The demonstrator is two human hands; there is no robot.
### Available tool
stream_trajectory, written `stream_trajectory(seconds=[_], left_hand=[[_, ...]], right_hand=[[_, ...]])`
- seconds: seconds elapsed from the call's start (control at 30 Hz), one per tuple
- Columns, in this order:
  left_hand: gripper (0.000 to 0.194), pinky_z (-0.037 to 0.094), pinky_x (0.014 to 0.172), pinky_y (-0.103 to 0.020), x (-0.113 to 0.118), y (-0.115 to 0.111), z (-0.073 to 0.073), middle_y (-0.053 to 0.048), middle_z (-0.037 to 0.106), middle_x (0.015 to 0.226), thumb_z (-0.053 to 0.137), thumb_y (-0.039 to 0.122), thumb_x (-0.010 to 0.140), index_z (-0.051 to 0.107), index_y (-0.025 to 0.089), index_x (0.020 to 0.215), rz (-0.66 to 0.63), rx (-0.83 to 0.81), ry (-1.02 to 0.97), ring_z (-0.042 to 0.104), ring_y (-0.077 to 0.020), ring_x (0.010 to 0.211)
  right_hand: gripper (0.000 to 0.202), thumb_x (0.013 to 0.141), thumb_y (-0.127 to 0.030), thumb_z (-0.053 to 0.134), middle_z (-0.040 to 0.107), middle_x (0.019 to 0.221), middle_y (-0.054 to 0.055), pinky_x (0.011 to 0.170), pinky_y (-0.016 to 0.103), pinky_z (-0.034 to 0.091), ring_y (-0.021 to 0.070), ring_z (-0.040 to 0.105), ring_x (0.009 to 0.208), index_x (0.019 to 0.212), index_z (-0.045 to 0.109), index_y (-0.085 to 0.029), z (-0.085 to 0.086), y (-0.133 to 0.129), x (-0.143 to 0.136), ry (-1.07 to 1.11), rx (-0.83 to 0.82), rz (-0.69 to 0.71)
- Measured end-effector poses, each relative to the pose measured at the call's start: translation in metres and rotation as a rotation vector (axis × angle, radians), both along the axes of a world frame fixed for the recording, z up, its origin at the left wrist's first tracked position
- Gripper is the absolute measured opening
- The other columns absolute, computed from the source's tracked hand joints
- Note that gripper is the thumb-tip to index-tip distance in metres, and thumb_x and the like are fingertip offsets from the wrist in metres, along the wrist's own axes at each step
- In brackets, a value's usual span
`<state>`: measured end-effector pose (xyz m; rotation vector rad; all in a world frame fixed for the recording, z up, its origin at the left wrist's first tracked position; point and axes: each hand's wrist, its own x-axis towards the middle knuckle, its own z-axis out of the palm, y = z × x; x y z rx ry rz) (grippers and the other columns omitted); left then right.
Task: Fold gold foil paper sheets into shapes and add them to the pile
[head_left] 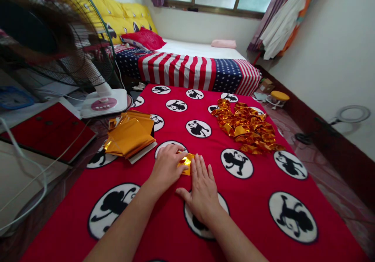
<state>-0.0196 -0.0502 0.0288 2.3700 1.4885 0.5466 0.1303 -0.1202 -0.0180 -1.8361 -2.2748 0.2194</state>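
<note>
A small piece of shiny gold foil paper (186,163) lies on the red cloth with black monkey figures in white circles (246,211). My left hand (167,166) grips the foil's left side between thumb and curled fingers. Flat on the cloth, my right hand (202,188) has its fingers stretched out, their tips at the foil's right edge, with the thumb apart. To the left sits a stack of gold foil sheets (130,135). A pile of folded gold foil pieces (249,127) is spread at the back right of the cloth.
An electric fan (104,102) stands at the left, beside a dark red panel (52,131) and a white cable (38,162). A bed (187,68) with a flag-patterned cover is beyond the cloth. On the floor at right are a yellow stool (279,95) and a ring-shaped stand (353,114).
</note>
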Motion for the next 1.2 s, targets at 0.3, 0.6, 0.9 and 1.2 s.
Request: stream_trajectory(seconds=[0.3,0.6,0.9,1.2], left_hand=[[0.071,0.015,0.121,-0.050,0.040,-0.021,-0.020,-0.014,0.012,0.163,0.035,0.054,0.097,0.015,0.018,0.155,-0.348,-0.215,-0.134,0.004,-0.0242,0.151],[0.064,0.018,0.120,-0.050,0.024,-0.007,-0.040,-0.012,0.025,0.160,0.031,0.049,0.099,0.023,0.017,0.153,-0.143,-0.062,0.026,0.017,-0.0241,0.150],[0.055,0.018,0.119,-0.054,-0.009,0.008,-0.044,-0.009,0.028,0.159,0.038,0.038,0.097,0.036,0.019,0.149,0.127,0.058,0.227,0.021,-0.0296,0.148],[0.055,0.019,0.118,-0.053,-0.009,0.011,-0.052,-0.007,0.027,0.160,0.042,0.025,0.094,0.037,0.024,0.149,0.142,0.073,0.276,0.021,-0.0292,0.148]], right_hand=[[0.070,0.088,-0.034,0.051,0.023,0.161,0.007,0.118,0.058,0.005,0.0326,0.014,0.149,0.154,0.026,-0.027,0.003,0.000,-0.003,-0.055,0.039,0.057],[0.081,0.089,-0.050,0.047,0.014,0.162,0.012,0.119,0.053,0.007,0.0284,0.008,0.150,0.155,0.019,-0.014,0.006,0.000,-0.002,-0.045,0.002,0.010],[0.095,0.085,-0.071,0.042,0.007,0.162,0.014,0.119,0.054,0.006,0.0277,0.005,0.151,0.154,0.021,-0.009,0.007,0.002,0.000,-0.027,-0.047,-0.017],[0.099,0.086,-0.070,0.044,0.007,0.162,0.015,0.121,0.049,0.012,0.0285,0.002,0.150,0.155,0.014,-0.005,0.011,-0.014,-0.038,0.065,0.047,0.163]])
